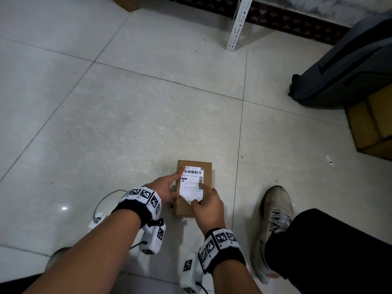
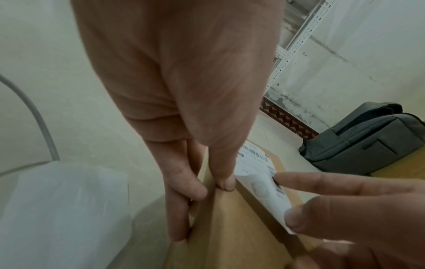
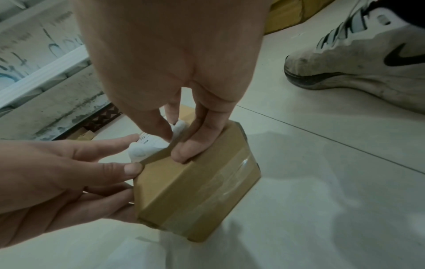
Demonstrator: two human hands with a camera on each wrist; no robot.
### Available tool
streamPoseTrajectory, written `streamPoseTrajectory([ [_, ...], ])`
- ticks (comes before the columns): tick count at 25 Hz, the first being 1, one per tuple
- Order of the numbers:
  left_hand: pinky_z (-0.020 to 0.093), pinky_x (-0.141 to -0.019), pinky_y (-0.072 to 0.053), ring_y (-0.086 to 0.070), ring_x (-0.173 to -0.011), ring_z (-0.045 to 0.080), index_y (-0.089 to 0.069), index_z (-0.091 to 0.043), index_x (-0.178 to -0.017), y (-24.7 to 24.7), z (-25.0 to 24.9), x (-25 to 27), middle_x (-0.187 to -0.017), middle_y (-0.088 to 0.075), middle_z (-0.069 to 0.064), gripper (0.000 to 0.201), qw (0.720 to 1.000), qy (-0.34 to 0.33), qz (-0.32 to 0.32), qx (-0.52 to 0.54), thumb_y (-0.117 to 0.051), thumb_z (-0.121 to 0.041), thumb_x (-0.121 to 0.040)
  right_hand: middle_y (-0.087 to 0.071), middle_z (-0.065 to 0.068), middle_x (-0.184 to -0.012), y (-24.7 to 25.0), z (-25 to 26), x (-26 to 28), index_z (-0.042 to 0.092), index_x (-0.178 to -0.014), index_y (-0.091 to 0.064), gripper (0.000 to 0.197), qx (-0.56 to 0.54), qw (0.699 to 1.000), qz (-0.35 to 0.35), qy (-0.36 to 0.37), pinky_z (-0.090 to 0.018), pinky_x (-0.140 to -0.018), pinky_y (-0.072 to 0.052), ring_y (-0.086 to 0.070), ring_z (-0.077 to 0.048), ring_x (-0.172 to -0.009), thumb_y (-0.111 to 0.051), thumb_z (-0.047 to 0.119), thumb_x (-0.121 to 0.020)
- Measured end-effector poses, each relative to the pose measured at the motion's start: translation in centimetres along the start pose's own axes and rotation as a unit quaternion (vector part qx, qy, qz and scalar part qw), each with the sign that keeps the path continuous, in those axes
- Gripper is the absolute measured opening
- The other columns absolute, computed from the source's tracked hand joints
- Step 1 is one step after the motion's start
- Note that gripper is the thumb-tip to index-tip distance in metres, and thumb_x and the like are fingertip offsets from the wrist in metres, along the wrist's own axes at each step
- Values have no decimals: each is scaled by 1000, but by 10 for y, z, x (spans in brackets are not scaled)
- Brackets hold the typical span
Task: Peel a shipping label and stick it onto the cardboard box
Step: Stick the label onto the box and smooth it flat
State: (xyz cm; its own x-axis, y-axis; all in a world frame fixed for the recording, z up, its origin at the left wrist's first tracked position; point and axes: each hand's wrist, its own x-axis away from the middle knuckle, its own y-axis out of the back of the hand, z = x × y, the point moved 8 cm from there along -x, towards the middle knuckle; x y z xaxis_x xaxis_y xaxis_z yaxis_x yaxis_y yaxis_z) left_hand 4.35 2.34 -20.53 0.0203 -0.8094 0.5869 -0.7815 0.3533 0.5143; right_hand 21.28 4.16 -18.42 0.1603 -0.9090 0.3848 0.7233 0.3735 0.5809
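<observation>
— Left hand [image 1: 164,188] first: what has it got?
— It grips the cardboard box [image 1: 206,177] along the box's left edge, thumb on the top face, the other fingers down the side, and its index finger [image 1: 177,174] stretched out onto the far left corner of the shipping label [image 1: 192,181].
— And the right hand [image 1: 209,205]?
— Its index finger lies straight on the label's right edge, beside the small barcode. Thumb and the remaining fingers are curled and pinch the label's near end, which curls up off the cardboard; the far part lies flat on the top face.
— Where does the box sit?
— On the pale tiled floor [image 1: 127,102], right in front of the person, long side pointing away. Clear tape [image 3: 220,183] runs over its near end in the right wrist view.
— What is round about?
— 1 worn white sneaker [image 1: 273,221] to the right of the box, below a black trouser leg [image 1: 331,247]. Farther right, a grey bag [image 1: 343,66] rests against larger brown cartons [image 1: 373,124]. A white perforated shelf post [image 1: 239,22] stands at the far wall. A white cable [image 1: 104,200] loops behind the left wrist.
</observation>
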Motion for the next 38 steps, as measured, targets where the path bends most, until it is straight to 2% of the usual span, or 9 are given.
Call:
streamPoseTrajectory([
  [3,34,-84,-60,-65,-75,17,-6,-55,-152,-2,2,0,-106,-61,9,92,1000,1,8,30,-62,-14,-92,-71,3,-105,5,-11,5,24,-112,-69,32,-36,999,-27,-28,-23,-80,-54,-68,-17,-90,-61,14,-82],
  [7,36,-87,-59,-67,-85,21,-3,-57,-151,-4,6,-2,-127,-62,12,95,1000,-4,10,26,-65,-17,-92,-73,2,-79,12,-29,15,20,-78,-68,9,-59,993,-79,-65,-35,-60,-61,-71,-20,-64,-60,22,-79],
  [13,32,-86,-57,-71,-83,21,-3,-55,-151,-5,6,3,-108,-62,6,91,999,0,7,32,-63,-17,-94,-73,2,-67,15,-26,11,18,-69,-68,12,-36,995,-54,-80,-28,-59,-55,-70,-18,-62,-65,23,-80],
  [19,33,-76,-60,-65,-73,16,-17,-65,-145,-7,10,2,-121,-65,19,75,989,20,-9,146,-56,-22,-96,-74,1,-73,16,-28,11,16,-70,-68,5,-20,994,-60,-91,-22,-55,-49,-68,-16,-68,-67,14,-75],
  [24,44,-87,-59,-69,-101,31,-27,-63,-143,-10,8,0,-137,-60,1,55,981,66,-79,162,-51,-50,-95,-74,0,-71,17,-27,9,17,-66,-68,7,-19,995,-62,-81,-26,-60,-52,-69,-20,-70,-68,15,-72],
  [30,42,-75,-63,-71,-84,25,-19,-63,-146,-12,9,0,-140,-59,-2,92,988,64,-68,123,-75,-25,-84,-75,3,-77,20,-27,11,23,-67,-66,12,-29,994,-54,-87,-19,-55,-44,-68,-17,-71,-72,18,-76],
  [33,31,-60,-60,-63,-68,15,-18,-60,-148,-11,17,6,-143,-56,12,110,984,50,-28,168,-84,-10,-75,-75,3,-79,19,-28,9,24,-65,-63,16,-24,995,-46,-90,-22,-63,-47,-69,-18,-75,-73,19,-77],
  [35,26,-68,-58,-66,-72,10,-12,-61,-148,-11,20,8,-142,-58,13,121,987,39,-17,152,-88,-10,-69,-75,3,-79,18,-29,9,25,-63,-61,18,-26,995,-44,-90,-24,-66,-51,-70,-19,-75,-73,19,-76],
  [38,35,-97,-54,-69,-106,19,1,-75,-137,-18,21,6,-149,-52,0,134,991,27,0,129,-92,-16,-59,-74,3,-76,17,-30,8,25,-60,-59,21,-26,995,-46,-87,-26,-67,-54,-69,-19,-73,-72,17,-76],
])
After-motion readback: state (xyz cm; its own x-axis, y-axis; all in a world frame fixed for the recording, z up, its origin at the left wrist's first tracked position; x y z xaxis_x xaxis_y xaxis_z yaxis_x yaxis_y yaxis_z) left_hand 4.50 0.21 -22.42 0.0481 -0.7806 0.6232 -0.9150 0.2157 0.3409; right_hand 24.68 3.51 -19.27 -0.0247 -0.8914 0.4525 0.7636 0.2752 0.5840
